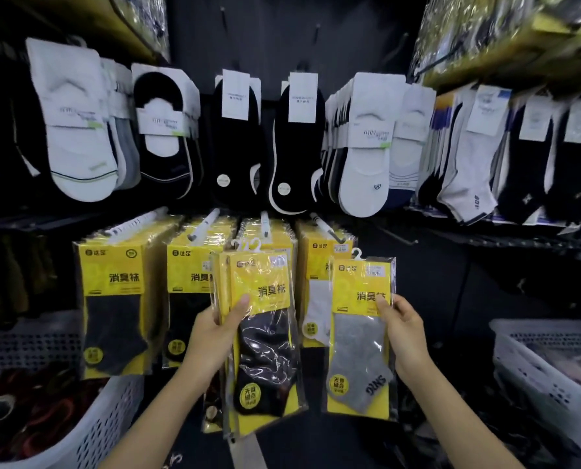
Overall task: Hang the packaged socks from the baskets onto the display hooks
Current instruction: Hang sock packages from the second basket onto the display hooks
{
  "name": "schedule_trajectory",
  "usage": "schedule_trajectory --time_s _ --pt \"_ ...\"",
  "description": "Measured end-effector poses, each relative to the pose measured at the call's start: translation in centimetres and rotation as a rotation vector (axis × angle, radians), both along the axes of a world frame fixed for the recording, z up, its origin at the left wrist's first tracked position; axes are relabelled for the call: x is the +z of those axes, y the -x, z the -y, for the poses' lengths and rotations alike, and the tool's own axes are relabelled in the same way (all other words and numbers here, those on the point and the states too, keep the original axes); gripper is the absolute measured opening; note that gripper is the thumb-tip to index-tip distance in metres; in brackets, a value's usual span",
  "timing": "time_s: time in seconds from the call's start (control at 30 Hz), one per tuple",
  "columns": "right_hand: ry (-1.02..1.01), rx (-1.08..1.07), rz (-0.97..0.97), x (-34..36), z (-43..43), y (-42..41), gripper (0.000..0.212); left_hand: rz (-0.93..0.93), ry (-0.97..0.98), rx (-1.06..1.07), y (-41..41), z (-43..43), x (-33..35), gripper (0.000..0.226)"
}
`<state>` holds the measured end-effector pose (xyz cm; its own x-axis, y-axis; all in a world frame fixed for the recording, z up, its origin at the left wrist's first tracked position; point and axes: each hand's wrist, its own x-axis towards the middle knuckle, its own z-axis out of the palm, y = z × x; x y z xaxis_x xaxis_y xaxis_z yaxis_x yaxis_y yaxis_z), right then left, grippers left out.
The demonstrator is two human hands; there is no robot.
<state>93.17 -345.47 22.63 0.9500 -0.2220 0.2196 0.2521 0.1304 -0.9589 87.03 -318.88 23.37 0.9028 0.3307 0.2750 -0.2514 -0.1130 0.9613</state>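
Observation:
My left hand [216, 328] grips a small stack of yellow packs with black socks [265, 336], thumb on the front, white hangers at the top. My right hand [402, 328] pinches the right edge of a single yellow pack with a grey sock [358, 346]. Both are held upright in front of a row of display hooks [264, 222]. Full stacks of the same yellow packs hang there: a dark-sock stack [113, 299] at the left, another [187, 286] beside it, and a white-sock stack [317, 282] behind my packs.
A white plastic basket [89, 431] with dark red items stands at the lower left. Another white basket [546, 377] sits at the lower right. Above, rows of white and black low-cut socks [234, 140] hang on the wall. Bare hooks [394, 49] stick out near the top.

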Motion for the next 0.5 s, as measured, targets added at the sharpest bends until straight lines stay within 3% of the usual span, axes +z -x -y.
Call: schedule_trajectory --time_s 0.13,0.33,0.5 --pt "0.086 -0.01 0.049 0.8 -0.1 -2.5 0.012 0.024 0.027 0.024 -0.6 -0.5 0.7 0.036" --pt "0.169 0.036 0.132 0.8 -1.3 -4.5 0.009 0.024 0.03 0.028 -0.6 -0.9 0.3 0.017" --pt "0.161 0.055 0.115 0.4 -1.9 -5.6 0.008 0.027 0.019 0.002 -0.9 -1.1 0.2 0.024"
